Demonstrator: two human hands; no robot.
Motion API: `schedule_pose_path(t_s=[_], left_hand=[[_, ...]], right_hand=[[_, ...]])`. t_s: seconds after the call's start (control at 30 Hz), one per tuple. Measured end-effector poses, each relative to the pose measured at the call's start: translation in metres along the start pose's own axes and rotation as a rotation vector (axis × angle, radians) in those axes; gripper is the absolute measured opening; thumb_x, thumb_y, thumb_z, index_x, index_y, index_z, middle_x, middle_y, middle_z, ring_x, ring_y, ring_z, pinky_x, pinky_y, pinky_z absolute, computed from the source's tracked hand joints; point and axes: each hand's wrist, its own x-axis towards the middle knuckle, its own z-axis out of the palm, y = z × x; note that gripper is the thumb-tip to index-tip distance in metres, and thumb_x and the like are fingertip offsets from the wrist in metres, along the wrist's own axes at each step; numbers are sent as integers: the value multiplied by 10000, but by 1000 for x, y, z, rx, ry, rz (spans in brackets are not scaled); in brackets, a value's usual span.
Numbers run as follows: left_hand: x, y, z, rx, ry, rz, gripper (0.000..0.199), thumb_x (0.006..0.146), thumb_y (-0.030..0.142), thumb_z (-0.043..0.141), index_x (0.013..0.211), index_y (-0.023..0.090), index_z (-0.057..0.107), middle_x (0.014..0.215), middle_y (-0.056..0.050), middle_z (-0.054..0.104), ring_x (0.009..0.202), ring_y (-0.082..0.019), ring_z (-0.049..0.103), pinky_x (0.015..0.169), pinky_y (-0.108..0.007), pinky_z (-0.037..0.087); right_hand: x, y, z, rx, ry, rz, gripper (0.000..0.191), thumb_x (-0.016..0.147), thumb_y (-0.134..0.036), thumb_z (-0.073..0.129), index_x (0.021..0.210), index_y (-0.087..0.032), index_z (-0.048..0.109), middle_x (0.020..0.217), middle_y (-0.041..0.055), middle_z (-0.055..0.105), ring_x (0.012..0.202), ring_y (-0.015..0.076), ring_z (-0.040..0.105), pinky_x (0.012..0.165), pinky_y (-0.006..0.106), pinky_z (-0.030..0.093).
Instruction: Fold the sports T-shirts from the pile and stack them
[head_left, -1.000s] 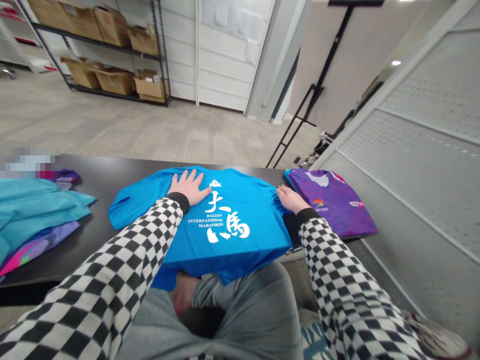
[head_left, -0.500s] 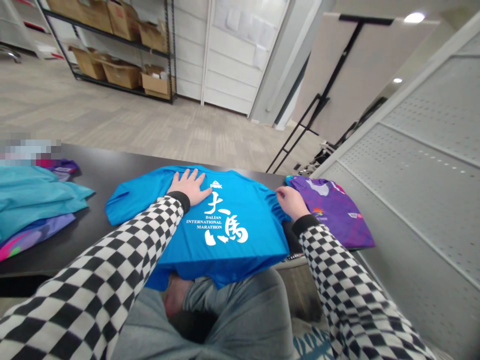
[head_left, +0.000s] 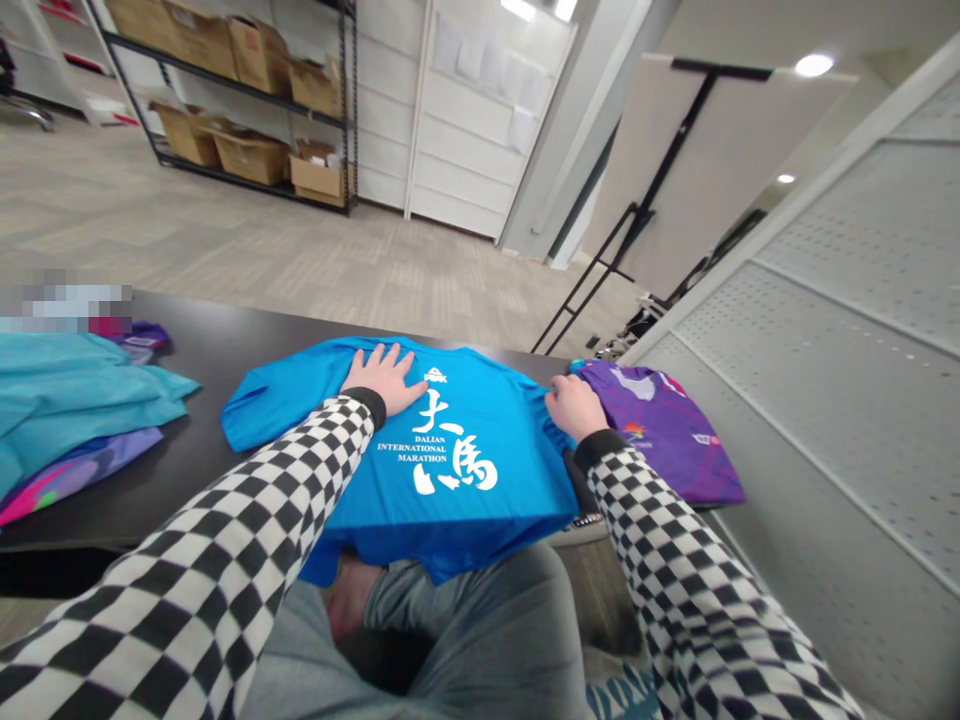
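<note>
Currently the blue shirt lies spread across the center of the frame on the dark table, white print up, lower edge hanging over the near side. Left hand is flat on it, upper center, left of the print: fingers splayed wide, fabric under the palm, thumb tip next to the small logo. Right hand is at the shirt's right edge, right of center, fingers curled in at the bunched sleeve; fingertips partly hidden, can't tell if cloth is pinched. Purple shirt sits just beside that hand, further right. Turquoise garment at frame left, well apart from both hands.
</note>
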Motion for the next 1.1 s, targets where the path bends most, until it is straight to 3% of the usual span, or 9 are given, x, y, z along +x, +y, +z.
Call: schedule_pose_path(t_s=[0.13, 0.27, 0.4, 0.47, 0.6, 0.77, 0.93, 1.0, 1.1], left_hand=[[0, -1, 1, -2, 11, 7, 1010, 1042, 861, 304, 1852, 260, 352, 1942, -95, 207, 1800, -439, 148, 1422, -719, 98], [1, -2, 2, -7, 21, 3, 1015, 1029, 879, 316, 1848, 281, 362, 1942, -83, 217, 1800, -438, 148, 1428, -708, 92], [1, 0, 3, -5, 13, -6, 1021, 1036, 873, 297, 1851, 261, 355, 1942, -91, 206, 1802, -432, 138, 1430, -712, 83], [-1, 2, 2, -7, 13, -8, 1022, 1037, 863, 315, 1856, 252, 337, 1943, -99, 199, 1803, -427, 141, 1431, -710, 79], [-6, 1, -7, -49, 71, -41, 989, 1058, 787, 374, 1875, 242, 256, 1950, -110, 171, 1792, -401, 210, 1443, -657, 126], [1, -19, -31, -10, 131, -121, 776, 1112, 620, 320, 1721, 206, 566, 1780, -160, 550, 1624, -418, 518, 1408, -701, 193], [16, -41, -41, 110, 67, -88, 736, 1098, 664, 352, 1505, 203, 755, 1679, -190, 649, 1512, -462, 592, 1235, -668, 452], [18, -43, -35, 137, 134, -85, 716, 1107, 625, 355, 1503, 183, 755, 1657, -205, 663, 1528, -464, 572, 1271, -682, 407], [21, -41, -24, 111, 147, 34, 748, 1114, 570, 374, 1692, 149, 594, 1826, -176, 479, 1711, -423, 380, 1400, -657, 241]], right_hand=[[15, -55, -7, 102, 33, -194, 474, 1159, -370, 466, 1536, -207, 703, 1526, 167, 725, 1435, 357, 655, 1241, 498, 509], [38, -113, 4, 188, -13, -296, 561, 1204, -471, 382, 1653, -231, 618, 1665, 143, 659, 1556, 315, 589, 1314, 487, 453], [52, -148, 27, 218, -158, -246, 729, 1198, -629, 365, 1795, -215, 431, 1888, 119, 379, 1747, 330, 345, 1414, 582, 281], [54, -153, 37, 225, -191, -208, 800, 1186, -675, 347, 1830, -201, 359, 1927, 117, 270, 1784, 351, 245, 1431, 643, 191], [57, -150, 47, 244, -188, -181, 820, 1176, -681, 323, 1847, -210, 335, 1932, 104, 242, 1793, 328, 221, 1445, 622, 144], [59, -146, 47, 257, -182, -193, 825, 1166, -689, 341, 1849, -227, 341, 1931, 79, 240, 1797, 334, 212, 1449, 625, 135], [60, -145, 49, 270, -178, -208, 828, 1166, -694, 352, 1843, -216, 357, 1921, 87, 273, 1792, 359, 228, 1445, 653, 155], [61, -143, 51, 283, -177, -213, 825, 1166, -694, 371, 1837, -215, 371, 1915, 97, 286, 1792, 366, 230, 1445, 660, 155], [64, -137, 51, 336, -161, -213, 820, 1162, -695, 414, 1815, -199, 416, 1900, 135, 317, 1784, 378, 254, 1438, 688, 166]])
